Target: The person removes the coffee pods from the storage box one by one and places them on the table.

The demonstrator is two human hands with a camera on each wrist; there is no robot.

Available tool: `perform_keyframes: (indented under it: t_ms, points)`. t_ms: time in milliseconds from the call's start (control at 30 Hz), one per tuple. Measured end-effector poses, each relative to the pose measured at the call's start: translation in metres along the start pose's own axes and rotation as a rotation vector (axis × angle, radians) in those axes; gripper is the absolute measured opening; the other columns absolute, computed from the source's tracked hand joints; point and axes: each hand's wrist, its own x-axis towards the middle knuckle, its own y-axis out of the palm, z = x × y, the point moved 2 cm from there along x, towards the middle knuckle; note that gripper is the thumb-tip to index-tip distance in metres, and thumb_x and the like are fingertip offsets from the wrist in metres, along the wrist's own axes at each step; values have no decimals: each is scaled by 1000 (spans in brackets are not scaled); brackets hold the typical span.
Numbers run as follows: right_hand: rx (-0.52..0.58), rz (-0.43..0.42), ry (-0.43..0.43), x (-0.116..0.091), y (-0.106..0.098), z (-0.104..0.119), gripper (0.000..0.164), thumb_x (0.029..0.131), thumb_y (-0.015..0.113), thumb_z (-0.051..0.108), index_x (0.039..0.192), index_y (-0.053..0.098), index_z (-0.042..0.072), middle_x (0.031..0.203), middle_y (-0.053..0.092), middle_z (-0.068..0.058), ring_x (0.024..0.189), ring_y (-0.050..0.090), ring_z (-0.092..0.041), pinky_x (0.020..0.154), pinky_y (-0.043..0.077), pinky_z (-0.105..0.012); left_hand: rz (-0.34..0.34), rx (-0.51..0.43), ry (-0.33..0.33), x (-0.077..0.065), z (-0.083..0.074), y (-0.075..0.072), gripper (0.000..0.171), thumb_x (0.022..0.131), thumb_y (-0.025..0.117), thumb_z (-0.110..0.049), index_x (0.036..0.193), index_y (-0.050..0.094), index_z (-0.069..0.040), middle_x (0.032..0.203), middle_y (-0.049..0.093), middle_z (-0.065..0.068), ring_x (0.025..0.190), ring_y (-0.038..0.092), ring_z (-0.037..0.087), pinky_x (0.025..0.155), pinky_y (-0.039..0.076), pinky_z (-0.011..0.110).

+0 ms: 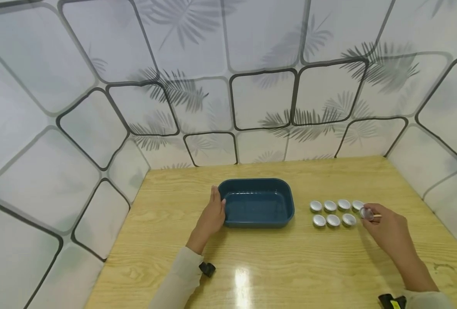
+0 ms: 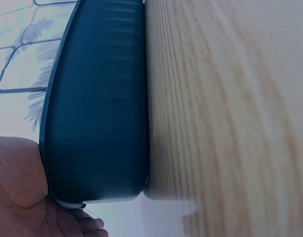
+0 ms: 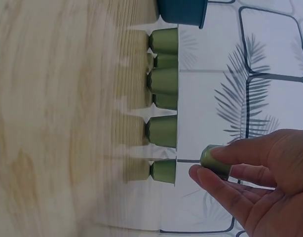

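A dark blue rectangular baking dish (image 1: 257,225) sits on the wooden table. Against its left end lies my left hand (image 1: 212,214), the fingers fairly straight along the rim; in the left wrist view the palm (image 2: 18,173) touches the dish's (image 2: 97,108) corner. Between thumb and fingers, my right hand (image 1: 390,229) pinches a green coffee capsule (image 3: 215,162) with a silvery lid, held above the table. Several similar capsules (image 1: 333,221) stand lid up in two rows between the dish and my right hand. Their tapered green sides (image 3: 162,131) show in the right wrist view.
The pale wood-grain table (image 1: 290,266) meets patterned walls (image 1: 263,98) at the back and on both sides. A gap of bare table separates the dish from the capsule rows. A bright light reflection (image 1: 242,287) lies near the front.
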Motion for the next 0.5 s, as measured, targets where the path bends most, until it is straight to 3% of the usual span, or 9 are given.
perform_keyframes:
  t_ms: [167, 367, 500]
  points:
    - [-35, 3, -7, -2, -4, -5, 36, 86, 78, 3, 115, 64, -11, 98, 68, -34, 79, 71, -45, 47, 50, -30, 9, 7, -3, -1, 1, 1, 61, 113, 32, -21, 157, 6, 14, 164, 5, 32, 150, 23, 41, 118, 28, 51]
    - [-71, 47, 14, -1, -4, -13, 33, 86, 78, 6, 109, 64, -12, 86, 69, -28, 72, 67, -40, 52, 51, -44, 19, 5, -2, 0, 2, 2, 62, 113, 31, -22, 157, 4, 12, 165, 2, 30, 151, 19, 40, 120, 25, 49]
    - [-85, 76, 30, 1, -2, -15, 33, 87, 77, 8, 108, 63, -13, 80, 68, -22, 66, 64, -33, 52, 49, -43, 13, -3, -4, 1, 2, 1, 61, 113, 32, -21, 158, 5, 12, 165, 2, 30, 151, 20, 40, 120, 26, 50]
